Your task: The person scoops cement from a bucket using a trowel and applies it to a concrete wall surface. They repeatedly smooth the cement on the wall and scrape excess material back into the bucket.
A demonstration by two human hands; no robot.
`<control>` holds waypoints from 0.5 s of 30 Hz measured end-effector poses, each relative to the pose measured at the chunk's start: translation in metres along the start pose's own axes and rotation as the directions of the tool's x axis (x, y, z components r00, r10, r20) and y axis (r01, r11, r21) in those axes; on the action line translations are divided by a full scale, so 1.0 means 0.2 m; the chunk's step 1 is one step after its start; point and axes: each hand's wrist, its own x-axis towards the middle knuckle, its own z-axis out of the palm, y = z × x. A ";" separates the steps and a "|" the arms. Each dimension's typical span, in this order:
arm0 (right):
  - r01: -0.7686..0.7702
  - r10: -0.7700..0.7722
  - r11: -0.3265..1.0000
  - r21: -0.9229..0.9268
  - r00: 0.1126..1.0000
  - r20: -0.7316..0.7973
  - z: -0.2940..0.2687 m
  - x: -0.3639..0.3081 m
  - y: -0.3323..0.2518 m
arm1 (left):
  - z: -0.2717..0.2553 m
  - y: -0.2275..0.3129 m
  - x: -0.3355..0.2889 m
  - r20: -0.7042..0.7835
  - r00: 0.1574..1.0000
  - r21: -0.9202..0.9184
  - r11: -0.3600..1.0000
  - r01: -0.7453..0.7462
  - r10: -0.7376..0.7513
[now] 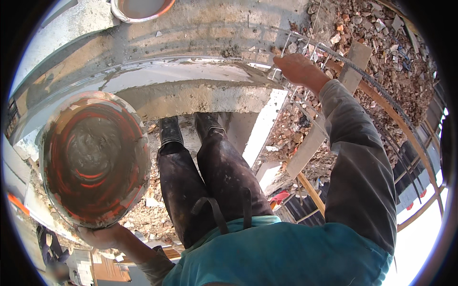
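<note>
On the left, a round orange tub (54,202) is smeared all over with grey mortar. Wet mortar (90,148) lies in its bottom. My left hand (99,237) supports the tub at its near edge, the fingers partly hidden beneath it. Ahead and to the right, my right hand (300,70) is closed at the end of the wall, beside thin steel rods (286,45). Whatever it grips is hidden by the fist. Between the hands runs a low block wall (176,74), with patches of grey mortar along its top.
A second mortar-stained tub (142,18) stands at the far left. Broken brick rubble (353,28) covers the ground at right, with boards (305,150) and a curving ribbed steel bar (377,86) over it. My boots (170,131) stand close to the wall.
</note>
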 end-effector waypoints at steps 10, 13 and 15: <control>0.025 -0.025 0.999 0.030 1.000 0.006 -0.02 -0.02 -0.05 | 0.00 0.06 0.00 0.073 0.980 0.192 0.961 -0.197 0.186; -0.054 0.054 0.998 0.035 0.999 0.005 -0.07 -0.08 0.02 | -0.03 0.06 0.00 0.091 0.995 0.112 0.993 -0.047 0.037; -0.099 0.106 0.994 -0.049 0.977 0.187 0.10 -0.11 0.11 | -0.03 0.10 0.00 0.102 0.994 0.140 0.989 -0.045 0.031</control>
